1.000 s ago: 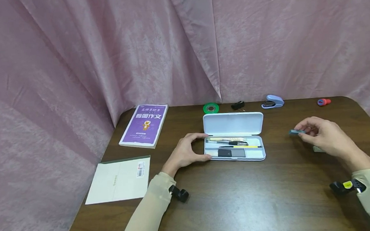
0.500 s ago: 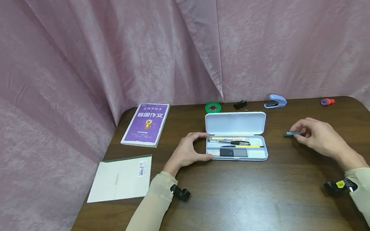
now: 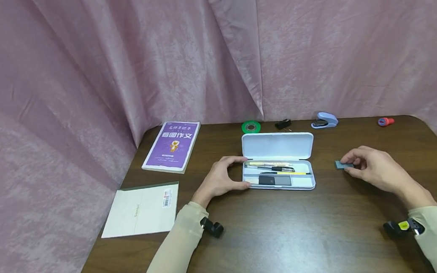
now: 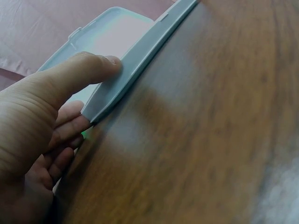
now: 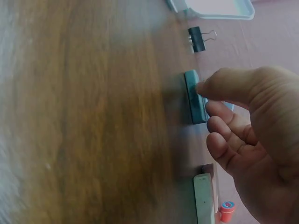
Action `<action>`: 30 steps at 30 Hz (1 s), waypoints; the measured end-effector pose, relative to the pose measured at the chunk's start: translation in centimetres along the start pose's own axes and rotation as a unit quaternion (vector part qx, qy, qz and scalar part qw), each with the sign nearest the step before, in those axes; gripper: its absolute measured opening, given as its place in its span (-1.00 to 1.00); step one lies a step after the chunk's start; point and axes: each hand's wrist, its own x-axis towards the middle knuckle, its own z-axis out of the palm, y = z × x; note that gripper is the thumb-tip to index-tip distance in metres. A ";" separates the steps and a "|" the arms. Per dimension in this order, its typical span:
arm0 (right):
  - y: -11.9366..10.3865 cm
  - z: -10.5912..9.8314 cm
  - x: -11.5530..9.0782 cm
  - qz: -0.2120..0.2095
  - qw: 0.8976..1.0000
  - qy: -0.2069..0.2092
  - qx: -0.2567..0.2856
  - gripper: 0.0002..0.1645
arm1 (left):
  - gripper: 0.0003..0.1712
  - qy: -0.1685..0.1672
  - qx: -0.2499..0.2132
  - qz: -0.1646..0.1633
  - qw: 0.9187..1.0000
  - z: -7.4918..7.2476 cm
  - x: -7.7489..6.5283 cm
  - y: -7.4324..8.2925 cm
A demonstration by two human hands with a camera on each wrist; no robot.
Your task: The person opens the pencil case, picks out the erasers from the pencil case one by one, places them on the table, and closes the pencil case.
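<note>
My left hand (image 3: 220,179) holds the left end of an open pale-blue pencil case (image 3: 301,184), thumb on the front side and fingers at the back. In the left wrist view the thumb lies along the front wall of the case (image 4: 133,65). Inside are pens (image 3: 281,169), a yellow pencil (image 3: 299,173) and a grey-and-black eraser-like block (image 3: 280,180). To the right of the case, my right hand (image 3: 377,170) pinches a small teal block (image 3: 340,164) between thumb and fingers, low over the table. The right wrist view shows the block (image 5: 194,100) edge-on.
Along the back lie green tape (image 3: 251,127), a black binder clip (image 3: 282,124), a blue stapler (image 3: 324,119) and a red stamp (image 3: 385,121). A purple book (image 3: 171,146) and a white notebook (image 3: 141,209) lie at left. A pale-green block (image 5: 203,198) lies near my right hand.
My right hand has moved left with the teal block, then dipped slightly toward the front, and the block's broad face now shows more. My left hand keeps its hold on the pencil case.
</note>
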 end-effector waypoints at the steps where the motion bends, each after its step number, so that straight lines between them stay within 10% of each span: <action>1: -0.1 0.0 -0.1 0.003 1.000 0.000 0.004 -0.72 | -0.10 -0.001 0.000 -0.001 1.000 0.0 0.0 0.0; 30: -5.8 -0.1 0.3 0.024 0.992 0.013 0.126 -0.58 | -0.11 -0.001 -0.002 -0.002 1.000 -0.1 -0.1 0.1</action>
